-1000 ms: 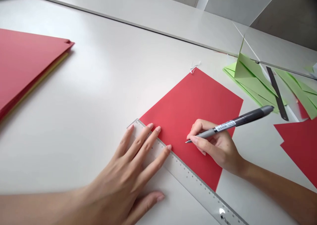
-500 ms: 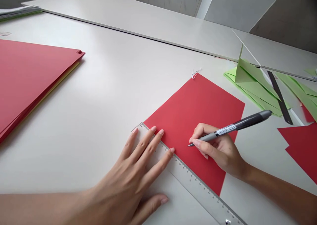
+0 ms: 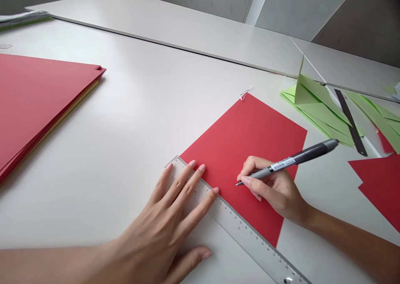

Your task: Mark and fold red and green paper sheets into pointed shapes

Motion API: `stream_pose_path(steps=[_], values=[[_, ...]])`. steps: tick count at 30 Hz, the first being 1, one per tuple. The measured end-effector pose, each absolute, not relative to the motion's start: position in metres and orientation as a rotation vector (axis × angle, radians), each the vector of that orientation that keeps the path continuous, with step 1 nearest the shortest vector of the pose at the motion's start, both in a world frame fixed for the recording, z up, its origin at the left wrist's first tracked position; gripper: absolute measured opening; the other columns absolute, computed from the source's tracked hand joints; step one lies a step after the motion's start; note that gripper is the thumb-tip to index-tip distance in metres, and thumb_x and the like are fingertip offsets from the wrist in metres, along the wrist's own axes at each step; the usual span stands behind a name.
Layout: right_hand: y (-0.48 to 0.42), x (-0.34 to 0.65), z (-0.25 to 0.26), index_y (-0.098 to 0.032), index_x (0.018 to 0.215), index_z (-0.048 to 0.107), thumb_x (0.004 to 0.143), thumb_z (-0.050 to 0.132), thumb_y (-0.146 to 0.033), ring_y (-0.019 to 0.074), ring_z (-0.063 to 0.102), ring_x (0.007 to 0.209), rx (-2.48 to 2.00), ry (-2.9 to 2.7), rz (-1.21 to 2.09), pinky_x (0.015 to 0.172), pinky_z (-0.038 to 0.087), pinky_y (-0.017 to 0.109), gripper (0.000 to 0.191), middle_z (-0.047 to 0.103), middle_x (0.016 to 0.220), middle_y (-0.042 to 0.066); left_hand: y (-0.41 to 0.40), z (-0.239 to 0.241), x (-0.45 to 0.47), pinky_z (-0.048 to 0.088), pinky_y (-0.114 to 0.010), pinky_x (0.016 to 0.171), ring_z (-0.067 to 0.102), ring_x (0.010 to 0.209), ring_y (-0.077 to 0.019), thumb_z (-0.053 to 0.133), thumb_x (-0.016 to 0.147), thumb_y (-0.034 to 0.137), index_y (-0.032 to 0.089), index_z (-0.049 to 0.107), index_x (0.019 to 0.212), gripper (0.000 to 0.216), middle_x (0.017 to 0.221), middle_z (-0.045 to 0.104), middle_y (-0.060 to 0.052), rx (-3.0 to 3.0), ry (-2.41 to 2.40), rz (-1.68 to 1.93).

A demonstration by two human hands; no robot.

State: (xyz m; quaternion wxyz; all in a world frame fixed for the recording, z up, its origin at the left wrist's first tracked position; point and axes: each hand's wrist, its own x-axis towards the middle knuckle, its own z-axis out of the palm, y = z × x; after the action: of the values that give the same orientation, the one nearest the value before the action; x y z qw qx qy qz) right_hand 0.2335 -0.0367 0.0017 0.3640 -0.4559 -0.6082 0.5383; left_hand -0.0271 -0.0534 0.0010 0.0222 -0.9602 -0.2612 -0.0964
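Observation:
A clear ruler [image 3: 239, 227] lies along the lower left edge of a red sheet of paper [image 3: 250, 134]. My left hand [image 3: 171, 217] is spread flat over the ruler's upper end, fingertips on the ruler and near the paper's edge. Between the thumb and fingers of my right hand [image 3: 275, 188] is a grey and black pen [image 3: 286, 163] with a white label. Its tip points down and left over the red sheet; whether it touches the paper I cannot tell. Small white scraps [image 3: 245, 93] sit at the sheet's far corner.
On the left is a stack of large red sheets [image 3: 40, 96] with a yellow edge beneath. Folded green papers [image 3: 318, 109] and a dark flat strip [image 3: 350, 121] lie at the right, near cut red paper [image 3: 379, 184]. A paper pile [image 3: 25, 19] sits at the far left.
Almost nothing differs. The whole view has shifted slightly, while both hands, the pen and the ruler keep their places on the red sheet.

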Motion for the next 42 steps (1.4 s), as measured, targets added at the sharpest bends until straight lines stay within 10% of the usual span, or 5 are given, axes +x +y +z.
stream_pose_path(steps=[23, 42], values=[[-0.038, 0.237, 0.014, -0.019, 0.081, 0.056, 0.091, 0.056, -0.016, 0.0098, 0.055, 0.056, -1.110, -1.539, 1.273, 0.053, 0.046, 0.024, 0.010, 0.056, 0.064, -0.005, -0.048, -0.017, -0.020, 0.012, -0.055, 0.119, 0.027, 0.143, -0.0336, 0.042, 0.092, 0.050, 0.026, 0.027, 0.151, 0.065, 0.159, 0.023, -0.005, -3.074, -0.949, -0.537], [-0.072, 0.237, 0.006, -0.021, 0.067, 0.045, 0.089, 0.055, -0.016, 0.0058, 0.038, 0.040, -1.284, -1.631, 1.266, 0.038, 0.031, 0.021, 0.024, 0.042, 0.050, -0.008, -0.045, -0.017, -0.018, 0.007, -0.057, 0.120, 0.022, 0.144, -0.0382, 0.044, 0.090, 0.045, 0.026, 0.023, 0.152, 0.069, 0.161, 0.016, -0.003, -3.152, -0.948, -0.513]])
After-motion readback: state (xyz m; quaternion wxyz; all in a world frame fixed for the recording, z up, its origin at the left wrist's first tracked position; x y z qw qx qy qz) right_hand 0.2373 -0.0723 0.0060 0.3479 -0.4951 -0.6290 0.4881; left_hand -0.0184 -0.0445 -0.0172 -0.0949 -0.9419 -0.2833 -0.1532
